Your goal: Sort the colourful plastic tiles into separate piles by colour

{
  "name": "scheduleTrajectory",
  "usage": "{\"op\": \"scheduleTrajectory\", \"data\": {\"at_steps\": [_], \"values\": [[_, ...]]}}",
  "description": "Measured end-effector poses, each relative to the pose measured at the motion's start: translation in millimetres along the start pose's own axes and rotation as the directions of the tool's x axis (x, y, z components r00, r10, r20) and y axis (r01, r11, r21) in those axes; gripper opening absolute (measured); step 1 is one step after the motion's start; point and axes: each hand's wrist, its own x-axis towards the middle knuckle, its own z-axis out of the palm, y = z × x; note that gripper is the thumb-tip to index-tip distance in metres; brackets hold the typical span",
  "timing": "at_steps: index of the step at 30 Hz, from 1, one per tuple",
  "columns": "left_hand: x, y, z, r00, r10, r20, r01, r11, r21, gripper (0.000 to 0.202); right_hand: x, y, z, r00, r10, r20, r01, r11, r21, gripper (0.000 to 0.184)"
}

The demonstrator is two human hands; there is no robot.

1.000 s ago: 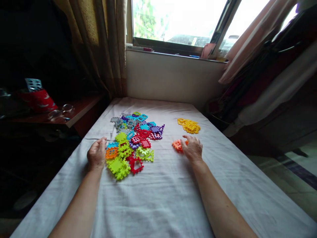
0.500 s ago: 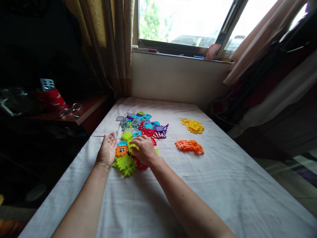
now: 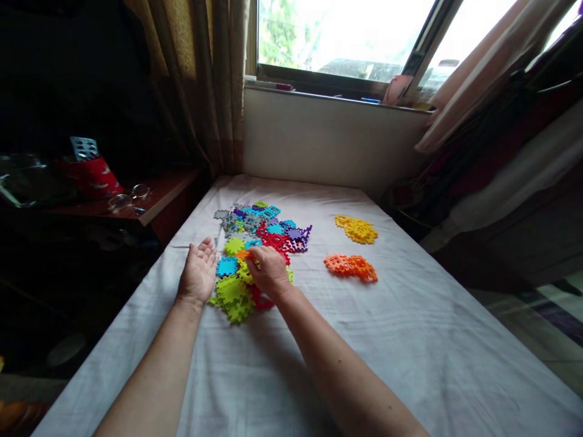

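My right hand is over the mixed pile, its fingers pinched on an orange interlocking tile that is partly hidden by them. Beside the pile's left edge, my left hand rests palm up with its fingers stretched out, holding nothing. A blue tile lies between the two hands. Lime green tiles form the near part of the pile, with red tiles behind my right hand. Farther back are grey tiles and purple tiles.
To the right on the bed sheet lie a group of yellow tiles and a group of orange tiles. A dark wooden side table on the left bears glasses and a red container. A window stands behind.
The orange tile that lay at the pile's left side is now in my right hand, lifted away to the right, and the blue tile beneath it shows. My left hand has hardly moved.
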Motion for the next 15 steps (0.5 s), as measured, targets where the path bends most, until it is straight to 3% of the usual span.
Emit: {"op": "scheduleTrajectory", "data": {"at_steps": [3, 6, 10, 15], "values": [[1.4, -2.5, -1.4, 1.000, 0.015, 0.011, -0.015, 0.998, 0.053, 0.039, -14.9, 43.6, -22.4, 0.961, 0.255, -0.105, -0.256, 0.967, -0.004, 0.032], [2.0, -4.0, -1.4, 1.000, 0.028, 0.009, -0.029, 0.997, 0.077, 0.034, -35.6, 92.1, -46.4, 0.909, 0.390, -0.146, -0.407, 0.905, -0.122, 0.034], [2.6, -5.1, -1.9, 0.999, 0.039, -0.006, -0.038, 0.996, 0.076, 0.028, -58.8, 135.2, -64.6, 0.907, 0.396, -0.142, -0.421, 0.861, -0.287, 0.033], [4.8, -6.5, -4.0, 0.998, 0.061, -0.006, -0.061, 0.993, 0.100, 0.023, -67.2, 145.6, -60.3, 0.920, 0.319, -0.229, -0.390, 0.818, -0.423, 0.041]]}}
